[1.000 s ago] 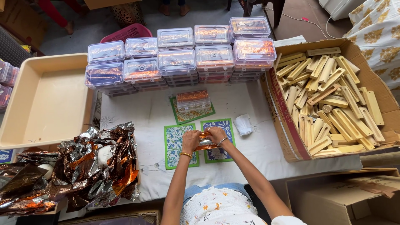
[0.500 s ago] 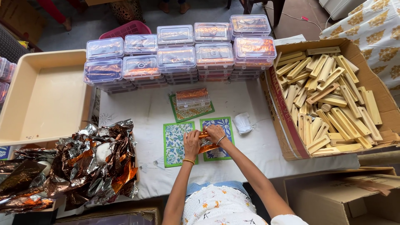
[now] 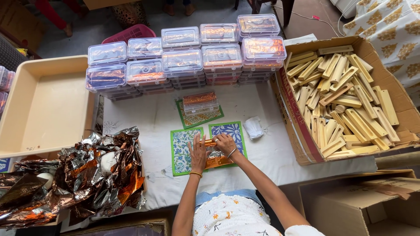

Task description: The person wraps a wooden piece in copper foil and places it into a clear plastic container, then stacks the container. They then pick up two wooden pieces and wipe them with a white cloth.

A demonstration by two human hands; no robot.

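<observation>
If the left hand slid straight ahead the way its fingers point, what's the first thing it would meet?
Probably the small clear box of orange foil on the green mat, beyond the left hand; the white cloth between looks bare, though depth is uncertain.

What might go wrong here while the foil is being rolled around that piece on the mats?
The copper foil sheet lies loose under both hands; the left hand presses flat while the right hand grips the wrapped end, so the thin foil may tear or crease. The roll sits over the seam between the two patterned mats, which could make it wrap unevenly.
</observation>
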